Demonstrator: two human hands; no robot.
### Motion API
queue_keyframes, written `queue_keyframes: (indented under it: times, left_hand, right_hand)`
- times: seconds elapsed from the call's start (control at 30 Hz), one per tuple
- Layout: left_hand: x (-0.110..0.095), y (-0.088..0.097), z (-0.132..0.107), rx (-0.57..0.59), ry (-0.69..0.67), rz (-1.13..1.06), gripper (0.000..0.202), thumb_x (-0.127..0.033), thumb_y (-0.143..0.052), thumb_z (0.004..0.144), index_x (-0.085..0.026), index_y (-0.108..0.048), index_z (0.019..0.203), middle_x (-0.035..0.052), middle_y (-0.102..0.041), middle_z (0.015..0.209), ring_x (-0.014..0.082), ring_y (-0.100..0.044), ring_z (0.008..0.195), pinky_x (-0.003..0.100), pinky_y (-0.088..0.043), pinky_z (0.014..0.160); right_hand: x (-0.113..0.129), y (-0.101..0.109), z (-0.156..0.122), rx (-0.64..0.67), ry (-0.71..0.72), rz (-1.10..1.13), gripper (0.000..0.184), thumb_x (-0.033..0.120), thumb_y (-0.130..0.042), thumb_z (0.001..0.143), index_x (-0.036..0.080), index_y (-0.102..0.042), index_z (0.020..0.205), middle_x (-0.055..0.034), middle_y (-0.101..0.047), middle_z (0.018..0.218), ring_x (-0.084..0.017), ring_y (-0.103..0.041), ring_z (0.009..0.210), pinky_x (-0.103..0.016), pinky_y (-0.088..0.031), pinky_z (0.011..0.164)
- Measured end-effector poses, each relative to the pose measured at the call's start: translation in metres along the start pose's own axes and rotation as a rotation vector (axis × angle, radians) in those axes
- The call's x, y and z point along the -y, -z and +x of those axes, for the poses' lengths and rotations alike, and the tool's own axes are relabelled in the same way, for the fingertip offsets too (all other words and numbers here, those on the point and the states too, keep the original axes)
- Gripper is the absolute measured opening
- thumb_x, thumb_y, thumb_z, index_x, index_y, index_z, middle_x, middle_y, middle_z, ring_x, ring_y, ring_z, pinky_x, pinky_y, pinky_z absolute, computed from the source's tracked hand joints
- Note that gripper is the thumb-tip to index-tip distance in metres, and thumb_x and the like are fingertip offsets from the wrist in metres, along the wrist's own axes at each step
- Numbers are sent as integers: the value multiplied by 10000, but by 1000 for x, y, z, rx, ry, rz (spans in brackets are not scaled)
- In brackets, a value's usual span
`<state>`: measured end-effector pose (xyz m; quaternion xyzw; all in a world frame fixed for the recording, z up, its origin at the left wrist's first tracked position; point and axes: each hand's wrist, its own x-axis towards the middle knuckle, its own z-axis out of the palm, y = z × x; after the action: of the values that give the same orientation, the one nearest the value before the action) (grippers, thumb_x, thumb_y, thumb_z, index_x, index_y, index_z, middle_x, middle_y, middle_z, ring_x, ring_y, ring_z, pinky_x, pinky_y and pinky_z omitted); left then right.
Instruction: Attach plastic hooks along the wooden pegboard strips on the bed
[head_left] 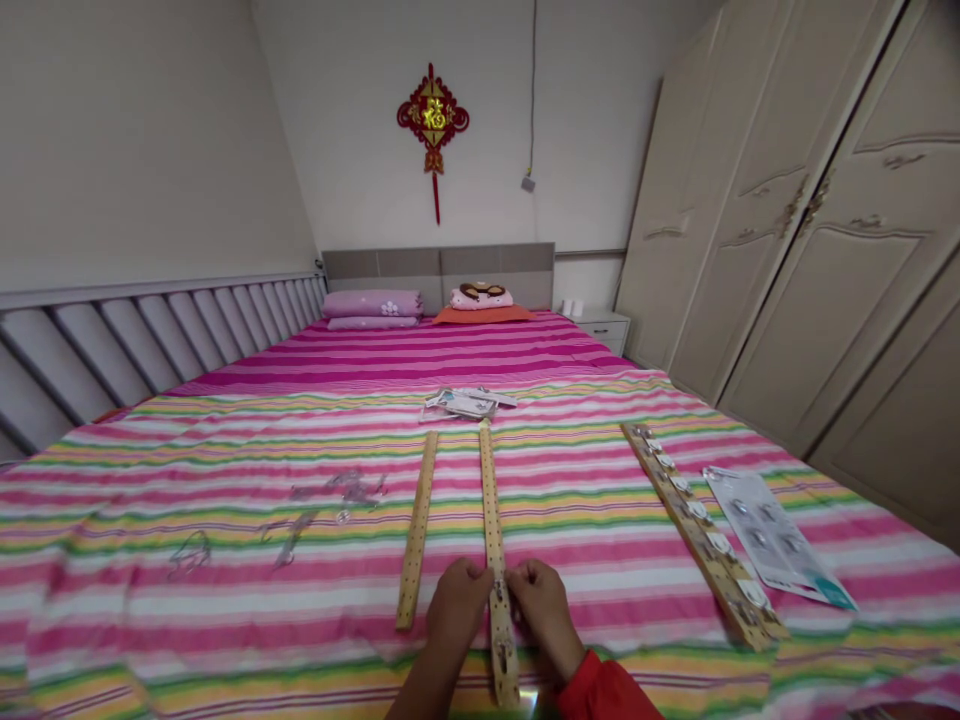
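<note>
A narrow wooden strip with rows of small holes lies lengthwise on the striped bedsheet in front of me. My left hand is closed at its left edge, thumb and forefinger pinched at a small metal fitting on the strip. From the right side, my right hand pinches at the same fitting, its fingers curled. Fingertips partly hide the fitting. Nearer to me, a second metal fitting sits on the strip. Left of my left hand lies another perforated wooden strip, with nothing attached.
On the right, a wooden board with white and metal hooks lies beside a blister card. Packets lie beyond the strips. Loose transparent plastic pieces are scattered left. A bed rail runs along the left; wardrobes stand right.
</note>
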<state>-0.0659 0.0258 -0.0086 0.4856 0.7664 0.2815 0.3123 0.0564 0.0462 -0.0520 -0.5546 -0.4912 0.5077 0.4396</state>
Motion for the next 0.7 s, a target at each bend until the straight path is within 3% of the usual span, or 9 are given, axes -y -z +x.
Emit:
queue_keyframes:
  times: [0.13, 0.4, 0.7]
  left_hand:
    - [1, -1, 3, 18, 12, 3, 210, -352, -521, 680, -220, -415, 556, -31, -483, 516, 171, -503, 596, 268, -314, 581]
    - [4, -2, 3, 29, 3, 3, 209, -374, -484, 717, -215, -459, 583, -10, -548, 566, 176, -539, 600, 272, -340, 579]
    - [0, -1, -3, 6, 56, 33, 186, -372, -504, 705, -203, -522, 630, 18, -629, 659, 188, -580, 665, 269, -327, 574]
  right_hand:
    - [5, 2, 3, -62, -30, -61, 256, 352, -584, 636, 257, -398, 487, 71, -415, 279, -117, -382, 269, -245, -257, 343]
    - [19, 5, 15, -218, 43, -160, 346, 336, -714, 531, 251, -401, 413, 49, -454, 381, -125, -414, 421, -267, -285, 438]
    - [17, 5, 21, -180, 20, -236, 345, 346, -707, 530, 253, -404, 394, 50, -436, 357, -127, -391, 399, -274, -269, 429]
